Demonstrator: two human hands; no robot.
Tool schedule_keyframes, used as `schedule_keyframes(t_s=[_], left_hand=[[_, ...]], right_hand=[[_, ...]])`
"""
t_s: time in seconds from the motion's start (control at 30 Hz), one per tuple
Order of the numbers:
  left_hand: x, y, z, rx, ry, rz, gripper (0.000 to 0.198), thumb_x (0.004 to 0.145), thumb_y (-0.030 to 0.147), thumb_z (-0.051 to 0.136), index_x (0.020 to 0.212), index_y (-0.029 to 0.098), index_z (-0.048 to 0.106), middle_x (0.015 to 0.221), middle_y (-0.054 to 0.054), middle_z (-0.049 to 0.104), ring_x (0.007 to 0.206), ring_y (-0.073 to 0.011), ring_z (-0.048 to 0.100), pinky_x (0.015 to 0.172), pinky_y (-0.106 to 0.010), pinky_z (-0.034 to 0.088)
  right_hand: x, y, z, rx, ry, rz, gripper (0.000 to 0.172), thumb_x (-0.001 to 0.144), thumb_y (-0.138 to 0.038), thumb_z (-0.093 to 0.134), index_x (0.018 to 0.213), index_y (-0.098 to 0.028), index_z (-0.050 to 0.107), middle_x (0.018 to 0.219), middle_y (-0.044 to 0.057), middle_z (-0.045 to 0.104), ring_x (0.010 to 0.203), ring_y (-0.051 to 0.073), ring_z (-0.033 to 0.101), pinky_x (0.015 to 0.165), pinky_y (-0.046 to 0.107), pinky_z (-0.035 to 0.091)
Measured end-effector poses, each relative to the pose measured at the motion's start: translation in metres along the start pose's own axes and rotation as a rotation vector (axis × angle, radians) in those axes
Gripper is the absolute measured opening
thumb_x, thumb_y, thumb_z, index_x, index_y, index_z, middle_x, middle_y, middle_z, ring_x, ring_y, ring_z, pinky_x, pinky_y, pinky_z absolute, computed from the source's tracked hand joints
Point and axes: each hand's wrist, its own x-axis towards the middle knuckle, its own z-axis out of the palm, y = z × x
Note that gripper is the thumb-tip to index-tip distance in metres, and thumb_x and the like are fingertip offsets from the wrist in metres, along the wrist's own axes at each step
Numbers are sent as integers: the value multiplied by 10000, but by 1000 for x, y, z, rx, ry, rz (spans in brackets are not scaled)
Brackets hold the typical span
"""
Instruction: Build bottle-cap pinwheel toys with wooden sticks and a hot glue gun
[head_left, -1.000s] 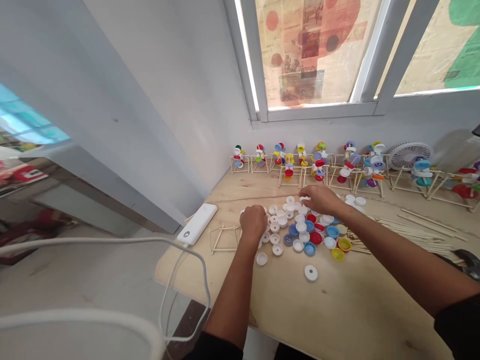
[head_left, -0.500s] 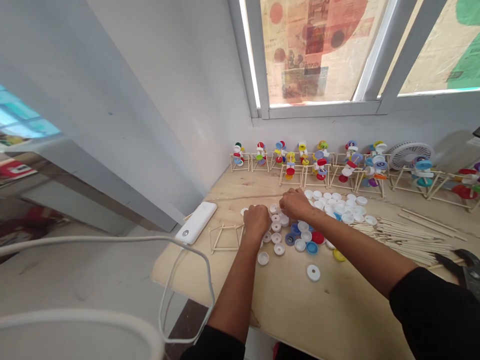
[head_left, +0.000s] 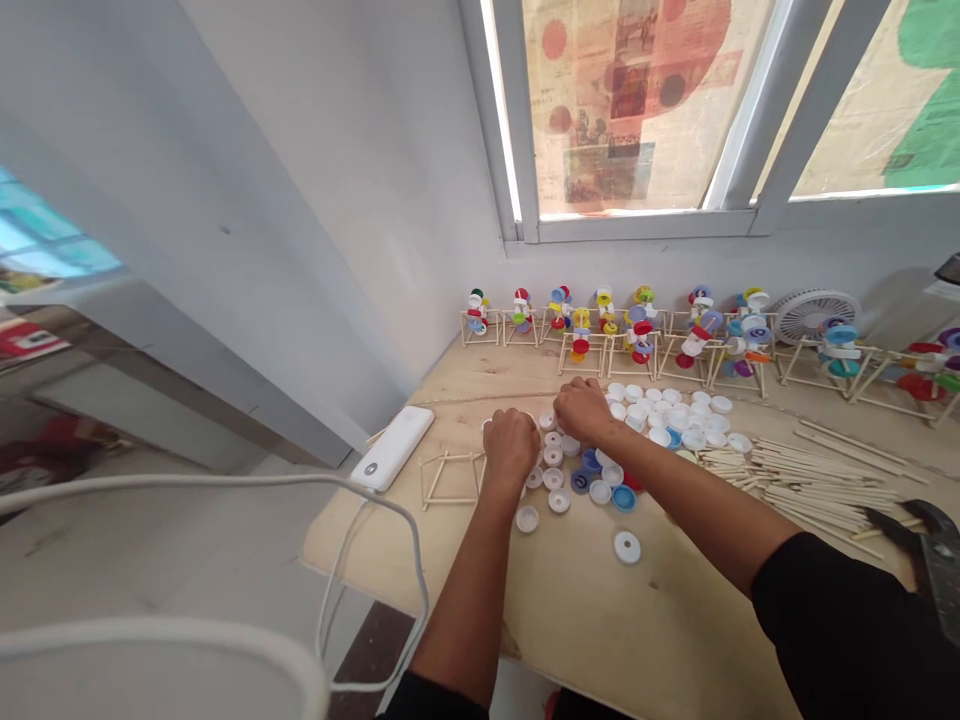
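Pale plywood tabletop (head_left: 675, 640); one white plastic bottle cap (head_left: 627, 546) lies alone, nearest the person. Left hand (head_left: 512, 445) is knuckles up, fingers curled down onto the loose heap of white, blue and red plastic bottle caps (head_left: 600, 488). Whether it grips one cannot be told. Right hand (head_left: 583, 408) lies just beyond, fingers likewise bent, contents hidden. Risk: the left wrist sits just beside the thin square wooden-stick frame (head_left: 450, 475) — a sideways sweep could crush it, or scatter caps toward the cap-and-stick models (head_left: 637, 330) along the wall.
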Motion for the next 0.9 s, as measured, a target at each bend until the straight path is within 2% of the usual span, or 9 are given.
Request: schedule_keyframes(t_s=[0.23, 0.37, 0.47, 0.57, 0.63, 0.7, 0.73, 0.8, 0.9], left_hand=[[-28, 18, -15, -105, 50, 108, 195, 823, 276, 525, 843, 250, 717, 895, -37, 668, 905, -187, 565, 762, -283, 403], [-43, 29, -17, -137, 63, 161, 175, 822, 268, 543, 815, 241, 715, 874, -36, 663, 890, -183, 560, 772, -293, 397], [-43, 47, -15, -158, 75, 211, 182, 827, 269, 535, 825, 235, 714, 876, -45, 663, 899, -195, 554, 795, -318, 394], [-35, 79, -9, -182, 90, 289, 203, 841, 254, 506, 839, 228, 707, 906, -52, 665, 939, -210, 544, 812, -343, 391], [-27, 101, -4, -201, 90, 351, 188, 835, 249, 514, 836, 232, 701, 914, -43, 668, 945, -206, 543, 817, -342, 392], [-20, 114, 0, -215, 91, 386, 176, 837, 273, 524, 826, 235, 696, 914, -36, 670, 956, -200, 543, 827, -335, 394], [-16, 115, 1, -221, 92, 388, 167, 834, 299, 535, 848, 245, 692, 927, -29, 670, 967, -197, 541, 834, -330, 396], [-10, 104, 1, -224, 96, 353, 180, 830, 337, 547, 944, 280, 674, 981, -11, 666, 996, -190, 534, 851, -324, 397], [0, 65, -1, -189, 104, 203, 233, 847, 281, 515, 1044, 269, 637, 1060, -26, 651, 1029, -197, 528, 875, -339, 392]], right_hand=[[6, -1, 5, 9, 6, 28, 171, 918, -291, 588, 1002, -144, 619, 1085, 64, 596, 1070, 242, 527, 926, 467, 410], [6, 7, -4, 42, 19, 28, 169, 911, -289, 600, 988, -141, 622, 1072, 61, 602, 1056, 237, 535, 915, 454, 421], [-2, 30, -17, 64, 47, 56, 170, 908, -307, 598, 949, -146, 631, 1057, 58, 607, 1061, 237, 529, 925, 460, 406], [-19, 63, -24, 65, 73, 120, 150, 898, -311, 599, 900, -169, 650, 1047, 57, 616, 1059, 237, 520, 933, 461, 387], [-31, 85, -23, 56, 82, 179, 93, 857, -258, 638, 858, -170, 668, 986, 71, 638, 1028, 262, 534, 895, 480, 396], [-43, 103, -17, 46, 83, 245, 24, 803, -207, 682, 798, -183, 683, 907, 93, 656, 970, 287, 553, 840, 493, 408], [-48, 110, -13, 47, 84, 269, 17, 787, -185, 690, 770, -190, 689, 883, 99, 659, 949, 296, 559, 819, 495, 409], [-56, 119, -6, 59, 87, 299, 32, 782, -174, 683, 761, -196, 691, 868, 88, 658, 926, 287, 563, 808, 484, 408], [-62, 121, 0, 100, 108, 295, 55, 811, -180, 639, 815, -191, 692, 909, 77, 659, 939, 273, 553, 819, 458, 394]])
